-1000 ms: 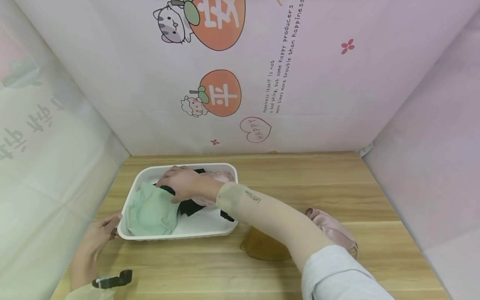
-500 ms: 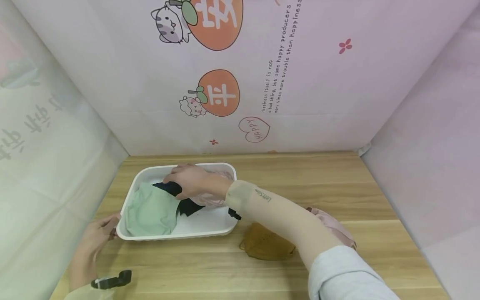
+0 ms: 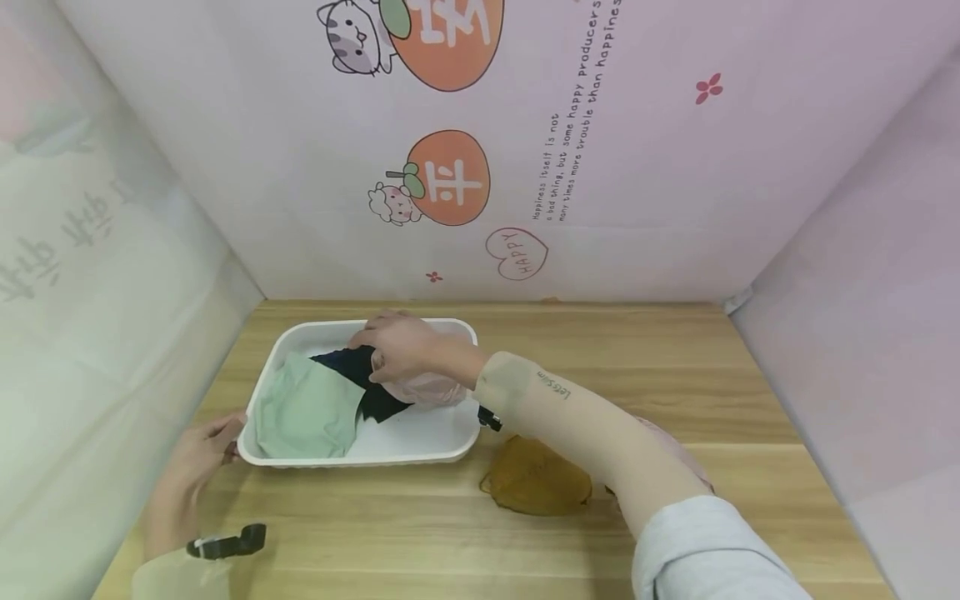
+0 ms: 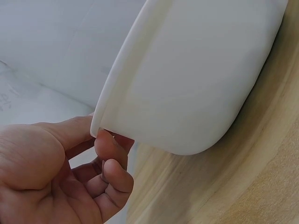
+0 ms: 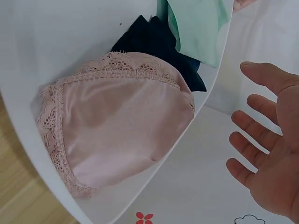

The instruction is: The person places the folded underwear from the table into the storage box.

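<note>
A white plastic tray point(image 3: 423, 433) stands on the table, and my left hand point(image 3: 198, 458) pinches its left rim between thumb and fingers, as the left wrist view shows. Inside it lie a mint green cloth garment point(image 3: 307, 412) on the left, a dark navy one point(image 5: 154, 44) in the middle, and folded pink satin underwear with lace trim point(image 5: 126, 126) on the right. Over the pink underwear hovers my right hand point(image 3: 401, 346), which hides part of it in the head view. In the right wrist view its fingers are spread and hold nothing.
An ochre folded garment point(image 3: 536, 479) lies on the wooden table point(image 3: 360, 533), right of the tray. Another pink satin piece point(image 3: 671, 446) is mostly hidden behind my right forearm. Printed white fabric walls point(image 3: 622, 250) border the back and both sides.
My right hand has moved to the right over the tray, away from the green garment, uncovering more of the navy one. The left hand stays at the rim. The head view has shifted slightly.
</note>
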{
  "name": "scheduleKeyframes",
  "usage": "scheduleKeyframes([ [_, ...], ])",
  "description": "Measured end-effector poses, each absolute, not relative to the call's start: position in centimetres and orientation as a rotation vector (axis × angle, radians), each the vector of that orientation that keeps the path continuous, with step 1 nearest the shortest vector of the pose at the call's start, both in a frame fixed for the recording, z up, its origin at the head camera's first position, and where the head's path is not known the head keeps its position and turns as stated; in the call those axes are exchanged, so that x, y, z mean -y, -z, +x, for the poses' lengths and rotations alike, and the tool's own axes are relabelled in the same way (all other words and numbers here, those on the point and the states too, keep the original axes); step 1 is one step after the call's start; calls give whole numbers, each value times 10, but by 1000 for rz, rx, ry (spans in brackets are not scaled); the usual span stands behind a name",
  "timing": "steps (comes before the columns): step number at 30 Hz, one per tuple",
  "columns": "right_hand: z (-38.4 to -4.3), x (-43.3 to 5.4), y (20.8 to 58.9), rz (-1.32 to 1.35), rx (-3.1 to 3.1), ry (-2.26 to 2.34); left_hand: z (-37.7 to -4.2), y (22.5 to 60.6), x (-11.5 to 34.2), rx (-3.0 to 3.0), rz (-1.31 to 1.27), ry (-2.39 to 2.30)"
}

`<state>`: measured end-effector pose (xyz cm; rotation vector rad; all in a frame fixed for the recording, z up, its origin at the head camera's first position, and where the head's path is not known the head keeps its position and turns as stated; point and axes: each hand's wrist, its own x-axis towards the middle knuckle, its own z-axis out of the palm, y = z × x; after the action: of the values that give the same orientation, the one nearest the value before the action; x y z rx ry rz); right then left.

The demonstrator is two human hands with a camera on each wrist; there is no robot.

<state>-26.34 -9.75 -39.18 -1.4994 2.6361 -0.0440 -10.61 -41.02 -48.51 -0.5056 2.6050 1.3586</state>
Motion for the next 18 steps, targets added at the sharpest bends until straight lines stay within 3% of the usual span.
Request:
scheduleKeyframes([
  [18,-269,62,385,-1466,-2696,142,-103,483,409,-2589,-511,-1371],
])
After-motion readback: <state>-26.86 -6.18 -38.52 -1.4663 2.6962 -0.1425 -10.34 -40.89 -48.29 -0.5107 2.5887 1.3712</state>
